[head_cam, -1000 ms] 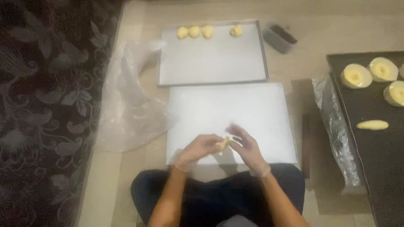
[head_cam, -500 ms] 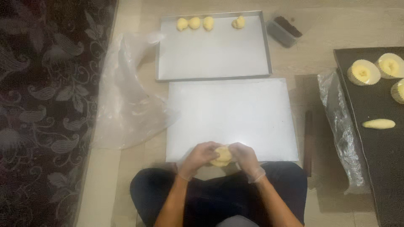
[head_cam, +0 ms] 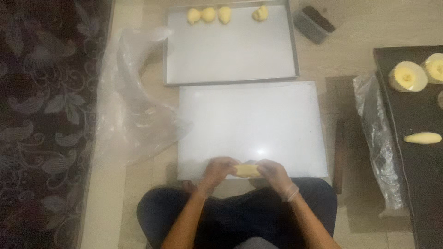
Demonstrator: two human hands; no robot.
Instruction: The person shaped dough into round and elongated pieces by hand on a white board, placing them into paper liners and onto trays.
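Note:
Both my hands meet over the near edge of a white board [head_cam: 251, 124] on the floor. My left hand [head_cam: 218, 169] and my right hand [head_cam: 274, 174], in thin clear gloves, pinch a small yellow dough piece [head_cam: 247, 170] between them, one hand at each end. Beyond the board lies a metal baking tray [head_cam: 230, 50] with several yellow dough pieces [head_cam: 207, 14] in a row along its far edge.
A crumpled clear plastic bag [head_cam: 131, 106] lies left of the board. A dark patterned carpet [head_cam: 46, 115] runs along the left. At the right a dark tray [head_cam: 415, 138] holds round yellow dough shapes [head_cam: 407, 76] and a long one [head_cam: 422, 138]. A small dark-filled container [head_cam: 314, 20] stands at the back.
My hands have closed together around the dough piece and dropped toward the board's near edge. The view has shifted slightly, so the trays sit higher in the frame.

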